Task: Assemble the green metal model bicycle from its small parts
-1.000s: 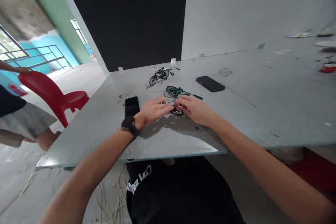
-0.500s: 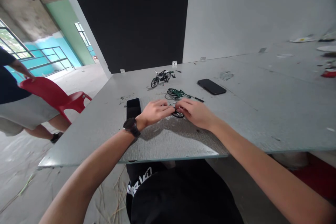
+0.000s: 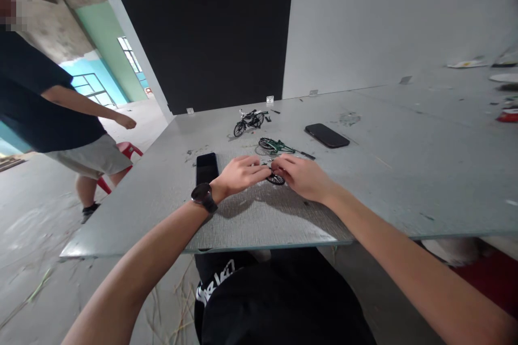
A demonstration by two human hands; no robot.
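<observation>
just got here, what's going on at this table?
Someone's left hand and right hand meet over a small black wheel; the exact grip is hidden by the fingers. Just beyond lies a green toy bike, with a black toy bike standing farther back. One phone lies by the left wrist, another phone off to the right. Another person is beside the table, at left.

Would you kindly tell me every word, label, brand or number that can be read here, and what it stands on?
No text reads with certainty.
White lettering on the black clothing: slanted, stylised, not legible.
Red item at the right edge: too blurred.
Watch: dark face, nothing legible.
Black wheel: no lettering visible.
</observation>
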